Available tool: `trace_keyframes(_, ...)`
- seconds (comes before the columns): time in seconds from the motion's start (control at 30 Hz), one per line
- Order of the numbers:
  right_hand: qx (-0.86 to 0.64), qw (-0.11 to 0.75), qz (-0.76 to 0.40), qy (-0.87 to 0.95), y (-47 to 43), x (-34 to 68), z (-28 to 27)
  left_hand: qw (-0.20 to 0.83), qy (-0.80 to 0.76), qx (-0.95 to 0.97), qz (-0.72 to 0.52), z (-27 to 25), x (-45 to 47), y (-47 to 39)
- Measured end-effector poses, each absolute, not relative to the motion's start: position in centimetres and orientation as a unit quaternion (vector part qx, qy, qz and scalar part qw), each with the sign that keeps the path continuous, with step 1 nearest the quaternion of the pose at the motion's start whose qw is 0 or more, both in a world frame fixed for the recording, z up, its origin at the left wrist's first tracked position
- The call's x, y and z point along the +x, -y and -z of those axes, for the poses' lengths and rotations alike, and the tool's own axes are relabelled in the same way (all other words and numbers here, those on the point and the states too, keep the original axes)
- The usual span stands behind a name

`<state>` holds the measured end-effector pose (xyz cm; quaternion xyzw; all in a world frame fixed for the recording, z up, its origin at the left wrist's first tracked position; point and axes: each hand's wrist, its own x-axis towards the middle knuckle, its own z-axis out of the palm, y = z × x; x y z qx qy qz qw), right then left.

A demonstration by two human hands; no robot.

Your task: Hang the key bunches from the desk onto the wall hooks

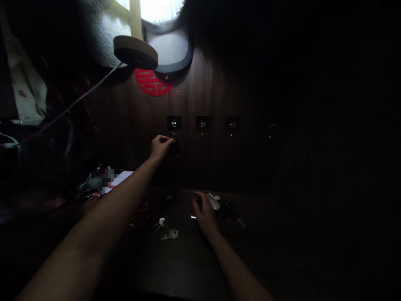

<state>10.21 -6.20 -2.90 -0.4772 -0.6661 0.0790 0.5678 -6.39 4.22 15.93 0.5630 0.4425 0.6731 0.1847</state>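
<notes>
My left hand (160,146) is raised at the dark wooden panel, its thumb and fingertips pinched on a small dark item (174,149) that hangs just below the leftmost hook (173,123). Dim light hides what kind of item it is. Lower down, my right hand (204,213) is on the table with curled fingers at a bunch of keys; a grey fob (213,201) shows beside the knuckles. Its fingertips' exact hold is partly hidden. Between the arms lie loose keys (161,222) and a flat metal piece (170,234).
More hooks (203,123) line the panel to the right. A red paper cutout (153,82) is stuck above them. Overhead hangs a round wooden lamp part (135,52) with a white cable (84,97). A lit phone (120,180) stands at left among clutter. The right side is very dark.
</notes>
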Motion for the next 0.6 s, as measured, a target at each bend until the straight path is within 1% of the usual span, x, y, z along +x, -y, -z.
trace_keyframes(0.2, -0.462, 0.575, -0.073, 0.672, 6.2, 10.2, 2.9, 0.123, -0.498, 0.555, -0.655, -17.1, -5.8, -5.6)
trace_keyframes(0.43, -0.469, 0.572, -0.075, 0.669, 6.4, 10.2, 2.6, 0.126, -0.538, 0.548, -0.628, -16.4, -5.6, -5.6)
trace_keyframes(0.6, -0.474, 0.566, -0.079, 0.670, 6.2, 10.2, 2.6, 0.142, -0.513, 0.551, -0.642, -15.1, -5.8, -5.9)
